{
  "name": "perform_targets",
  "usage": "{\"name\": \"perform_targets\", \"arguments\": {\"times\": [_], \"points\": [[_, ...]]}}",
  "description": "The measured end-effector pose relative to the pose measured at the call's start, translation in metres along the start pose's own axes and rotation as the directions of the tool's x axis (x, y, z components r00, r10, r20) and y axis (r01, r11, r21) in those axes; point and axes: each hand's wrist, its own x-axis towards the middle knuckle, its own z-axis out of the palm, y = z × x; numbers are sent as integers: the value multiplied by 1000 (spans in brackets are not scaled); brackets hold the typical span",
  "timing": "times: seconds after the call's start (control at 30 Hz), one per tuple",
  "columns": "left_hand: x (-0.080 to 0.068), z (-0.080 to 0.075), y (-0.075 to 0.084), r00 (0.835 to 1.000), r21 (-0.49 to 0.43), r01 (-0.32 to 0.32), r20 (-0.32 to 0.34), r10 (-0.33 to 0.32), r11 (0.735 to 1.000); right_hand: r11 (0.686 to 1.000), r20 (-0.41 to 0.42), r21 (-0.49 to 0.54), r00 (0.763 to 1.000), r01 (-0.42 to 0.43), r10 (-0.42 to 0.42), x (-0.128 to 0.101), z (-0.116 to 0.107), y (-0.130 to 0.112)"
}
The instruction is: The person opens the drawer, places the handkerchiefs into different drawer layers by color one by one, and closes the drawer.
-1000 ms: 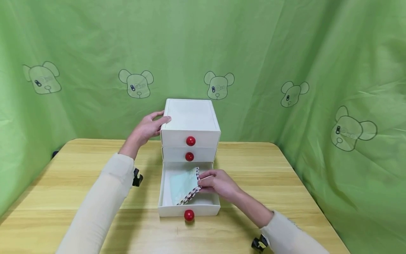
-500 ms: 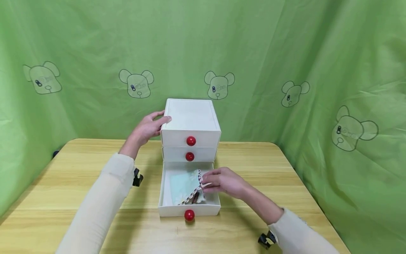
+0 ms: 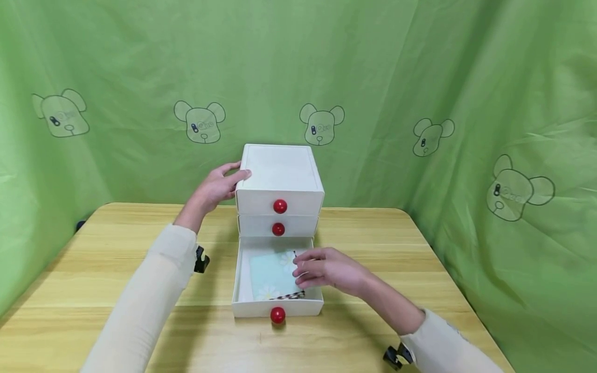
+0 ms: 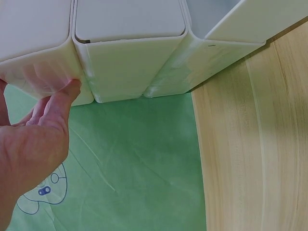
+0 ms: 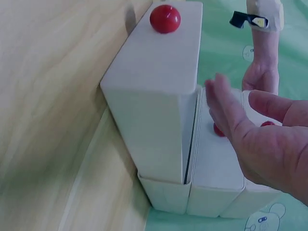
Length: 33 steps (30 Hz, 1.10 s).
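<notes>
Cloth [image 3: 272, 275] lies flat in the open drawer [image 3: 242, 303] — right hand [image 3: 326, 269] released above it; left hand [image 3: 216, 187] flat against the cabinet [image 3: 280, 173].

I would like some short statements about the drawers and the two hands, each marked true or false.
1. The bottom drawer is pulled out. True.
2. The left hand grips a red knob. False: it rests against the top left edge of the drawer unit.
3. A cloth with a daisy print lies in the open drawer. True.
4. The right hand is over the table beside the unit. False: it is above the open drawer, fingers straight.
5. All three drawers are open. False: the upper two are closed.
</notes>
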Motion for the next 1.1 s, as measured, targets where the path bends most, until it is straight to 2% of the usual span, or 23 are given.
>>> {"name": "perform_targets", "arguments": {"times": [0.3,0.7,0.9,1.1], "points": [[0,0,0,1000,-15,0,0,0,1000,999,131,-35,991,-36,41,-6,20,2],[-1,1,2,1000,-10,3,4,-3,1000,991,315,-56,939,-124,136,-15,32,10],[0,1,0,1000,7,-4,7,4,1000,980,361,-105,912,-169,196,-19,35,23],[1,0,-1,1000,6,-9,7,9,1000,975,390,-64,894,-213,221,-18,37,36]]}}
